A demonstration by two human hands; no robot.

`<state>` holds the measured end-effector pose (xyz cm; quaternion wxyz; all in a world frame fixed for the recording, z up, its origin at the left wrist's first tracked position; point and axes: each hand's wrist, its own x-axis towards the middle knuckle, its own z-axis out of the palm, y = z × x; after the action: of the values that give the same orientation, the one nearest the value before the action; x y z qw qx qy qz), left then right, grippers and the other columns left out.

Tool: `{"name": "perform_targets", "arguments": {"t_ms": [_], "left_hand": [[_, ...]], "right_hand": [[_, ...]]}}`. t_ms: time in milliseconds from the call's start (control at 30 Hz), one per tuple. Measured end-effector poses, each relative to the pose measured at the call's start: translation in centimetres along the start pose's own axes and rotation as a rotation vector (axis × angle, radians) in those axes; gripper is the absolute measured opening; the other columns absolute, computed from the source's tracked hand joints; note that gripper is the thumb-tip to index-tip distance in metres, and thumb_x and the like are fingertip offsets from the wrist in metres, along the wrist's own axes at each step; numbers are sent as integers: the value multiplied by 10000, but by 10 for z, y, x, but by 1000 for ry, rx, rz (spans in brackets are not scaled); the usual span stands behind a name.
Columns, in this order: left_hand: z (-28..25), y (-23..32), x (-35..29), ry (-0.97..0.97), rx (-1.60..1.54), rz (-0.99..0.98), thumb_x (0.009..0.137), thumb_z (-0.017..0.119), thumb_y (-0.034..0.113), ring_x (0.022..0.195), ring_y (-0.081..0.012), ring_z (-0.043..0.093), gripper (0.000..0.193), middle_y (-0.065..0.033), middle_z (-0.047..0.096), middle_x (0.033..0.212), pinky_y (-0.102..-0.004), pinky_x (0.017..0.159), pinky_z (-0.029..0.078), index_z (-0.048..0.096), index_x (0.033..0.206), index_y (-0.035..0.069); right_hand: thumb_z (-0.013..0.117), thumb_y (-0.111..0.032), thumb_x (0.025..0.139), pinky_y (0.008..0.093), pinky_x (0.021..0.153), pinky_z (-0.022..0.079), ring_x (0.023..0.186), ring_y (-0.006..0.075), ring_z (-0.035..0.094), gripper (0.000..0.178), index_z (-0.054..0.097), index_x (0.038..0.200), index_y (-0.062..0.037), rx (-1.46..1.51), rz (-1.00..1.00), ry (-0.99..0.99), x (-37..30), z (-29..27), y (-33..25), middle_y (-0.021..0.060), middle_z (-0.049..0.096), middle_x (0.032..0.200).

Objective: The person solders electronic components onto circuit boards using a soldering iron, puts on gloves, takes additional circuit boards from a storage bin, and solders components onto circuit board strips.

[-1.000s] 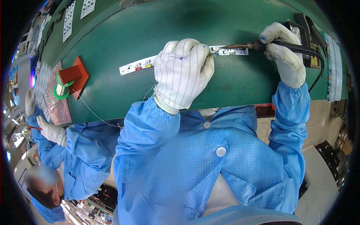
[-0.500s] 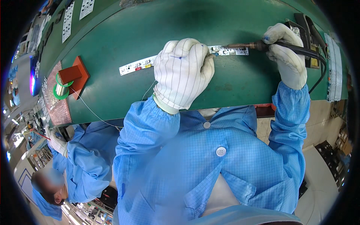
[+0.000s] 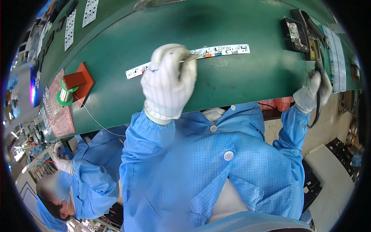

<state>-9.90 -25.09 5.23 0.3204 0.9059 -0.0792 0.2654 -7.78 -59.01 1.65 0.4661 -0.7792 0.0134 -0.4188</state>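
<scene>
A long white circuit board strip (image 3: 228, 49) with small coloured parts lies across the green bench. My left hand (image 3: 169, 83), in a striped white glove, covers part of it. Its fingers are curled and pinched at the strip's edge, slightly blurred; what they hold is hidden. At the right, my gloved right hand (image 3: 307, 96) is closed round the soldering iron (image 3: 319, 71), its tip end toward the iron stand (image 3: 305, 19). The black cable (image 3: 318, 108) hangs below that hand.
A green-rimmed solder spool (image 3: 65, 97) sits by a brown holder (image 3: 88, 81) on the left, its wire trailing to the front edge. A black tray (image 3: 295, 34) stands beside the iron stand. White strips (image 3: 337, 58) are stacked far right. Another person (image 3: 92, 170) sits at left.
My right hand has drawn the soldering iron off the strip, right and nearer, to the stand. My left hand has shifted left, uncovering more of the strip.
</scene>
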Motion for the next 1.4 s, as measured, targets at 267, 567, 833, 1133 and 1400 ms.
{"name": "perform_targets", "arguments": {"t_ms": [267, 567, 833, 1133, 1400], "left_hand": [[-92, -69, -48, 145, 390, 8, 855, 643, 110, 702, -319, 609, 110, -139, 630, 791, -403, 631, 482, 616, 827, 6], [-108, -66, -33, -26, 147, -898, 835, 690, 313, 562, -202, 616, 373, -152, 624, 763, -319, 566, 497, 531, 887, -20], [-103, -62, -24, -98, -1162, -955, 904, 596, 166, 471, -95, 378, 168, -45, 476, 715, -229, 423, 283, 482, 906, 43], [-82, -61, -13, -222, -1495, -967, 962, 526, 164, 462, -83, 344, 90, -11, 433, 652, -227, 431, 260, 480, 940, 89], [-74, -47, -9, -163, -1452, -928, 955, 552, 154, 519, -89, 391, 88, -21, 482, 696, -230, 473, 286, 486, 960, 95]], "right_hand": [[594, -182, 958, 211, 595, 455, 681, 84, 606, 278, 630, 1206, -60, 53, 356, -199, -23, 27, -86, 58, 660, 830], [608, -46, 907, 289, 628, 492, 680, 132, 605, 160, 621, 1067, -47, -178, -264, -667, -42, 65, -96, 68, 656, 825], [632, -57, 906, 246, 683, 517, 768, 129, 627, 221, 596, 1115, 7, 187, 133, -300, -27, 38, -95, 89, 658, 960], [646, -107, 893, 239, 627, 478, 693, 114, 603, 220, 612, 1094, -24, 206, 301, -219, -17, 34, -85, 87, 651, 877], [694, -155, 872, 244, 644, 500, 704, 120, 619, 295, 605, 1122, -27, 199, 352, -214, -10, 28, -78, 84, 662, 907]]}}
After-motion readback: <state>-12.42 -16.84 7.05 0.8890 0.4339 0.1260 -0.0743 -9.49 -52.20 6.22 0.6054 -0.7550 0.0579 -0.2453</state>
